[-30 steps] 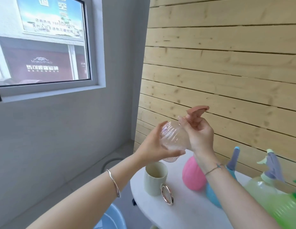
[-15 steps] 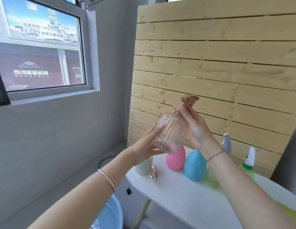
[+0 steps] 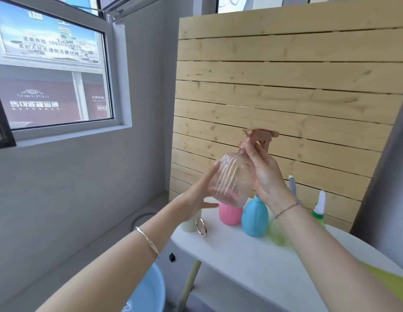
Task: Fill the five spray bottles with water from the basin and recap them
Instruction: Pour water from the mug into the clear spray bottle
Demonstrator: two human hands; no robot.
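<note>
Farthest back, a slatted wood panel (image 3: 286,86) stands along the far right, and a window (image 3: 49,64) sits in the grey wall to the left. A white tabletop (image 3: 241,255) runs out from the foot of the panel. A blue basin (image 3: 148,291) shows at the near left, lower than the tabletop and partly behind the left forearm.

Both hands hold a clear bottle (image 3: 232,179) in the air above the far left end of the tabletop, upright with a slight tilt. Its pink sprayer (image 3: 261,134) is on the neck. The left hand (image 3: 202,192) lies flat against the bottle's left side, fingers straight and the thumb under its base. The right hand (image 3: 263,174) has its palm along the bottle's right side, and its fingertips pinch the sprayer's collar at the neck. Whether the bottle holds water cannot be told.

Just below it stand a pink bottle (image 3: 229,213) and a blue bottle (image 3: 254,218), side by side. A green bottle (image 3: 318,212) stands further right, near the panel. A pale cup (image 3: 190,224) stands at the tabletop's left edge, with a metal ring (image 3: 201,226) just beside it.
</note>
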